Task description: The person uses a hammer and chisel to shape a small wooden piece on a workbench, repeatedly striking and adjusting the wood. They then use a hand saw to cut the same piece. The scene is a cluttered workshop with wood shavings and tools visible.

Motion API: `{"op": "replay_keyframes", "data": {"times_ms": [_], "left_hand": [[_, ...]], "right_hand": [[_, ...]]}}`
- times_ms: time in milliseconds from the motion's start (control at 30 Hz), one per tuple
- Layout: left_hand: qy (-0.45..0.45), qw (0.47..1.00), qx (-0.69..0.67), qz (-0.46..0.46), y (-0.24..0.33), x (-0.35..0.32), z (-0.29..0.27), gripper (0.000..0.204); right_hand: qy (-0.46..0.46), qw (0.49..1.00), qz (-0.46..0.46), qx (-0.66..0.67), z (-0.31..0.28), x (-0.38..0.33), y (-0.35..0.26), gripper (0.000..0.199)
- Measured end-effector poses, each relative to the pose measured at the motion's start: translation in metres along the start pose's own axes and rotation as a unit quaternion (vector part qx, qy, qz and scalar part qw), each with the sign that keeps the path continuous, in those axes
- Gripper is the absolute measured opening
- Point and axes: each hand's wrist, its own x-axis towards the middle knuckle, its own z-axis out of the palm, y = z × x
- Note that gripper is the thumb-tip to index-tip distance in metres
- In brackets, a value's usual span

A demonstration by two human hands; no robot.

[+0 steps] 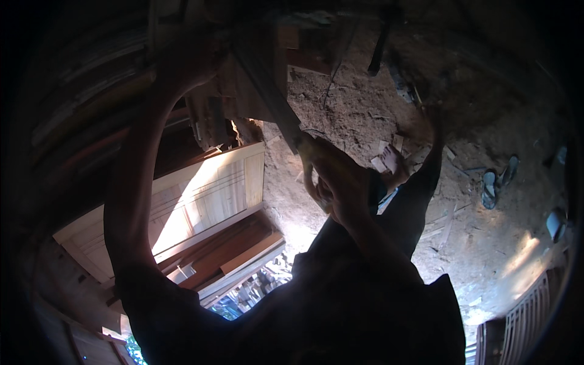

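My right hand (342, 179) is wrapped around the looped handle of what looks like a hand saw. Its long grey blade (267, 91) runs up and to the left from the fist, across a dim wooden piece (246, 94). Farther up and left, my left hand (198, 64) reaches to the upper end of the work, close to the blade's far end. Deep shadow hides the fingers of that hand, so whether they grip the wood cannot be told.
A pale panelled wooden door (207, 194) lies at the left, above stacked reddish-brown boards (237, 249). Wood scraps (380, 163) litter the dirt floor (347, 103). Sandals (489, 188) lie at the right, and a slatted wooden piece (526, 322) stands lower right.
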Motion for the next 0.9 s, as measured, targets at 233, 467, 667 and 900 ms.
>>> {"op": "replay_keyframes", "data": {"times_ms": [233, 467, 667, 900], "left_hand": [[0.195, 0.957, 0.052, 0.207, -0.019, 0.007, 0.019, 0.029], [-0.005, 0.992, 0.087, 0.087, -0.022, 0.004, 0.028, 0.026], [0.007, 0.999, -0.023, 0.028, -0.009, 0.005, 0.011, 0.033], [-0.044, 0.999, -0.02, 0.012, 0.0, 0.002, -0.004, 0.037]], "right_hand": [[-0.06, 0.947, -0.202, -0.242, 0.002, 0.026, 0.023, 0.03], [-0.012, 0.973, -0.013, -0.23, -0.037, -0.036, -0.006, 0.026], [0.052, 0.943, -0.072, -0.322, -0.022, -0.029, -0.015, 0.024], [0.049, 0.96, -0.08, -0.264, -0.014, 0.003, -0.001, 0.039]]}}
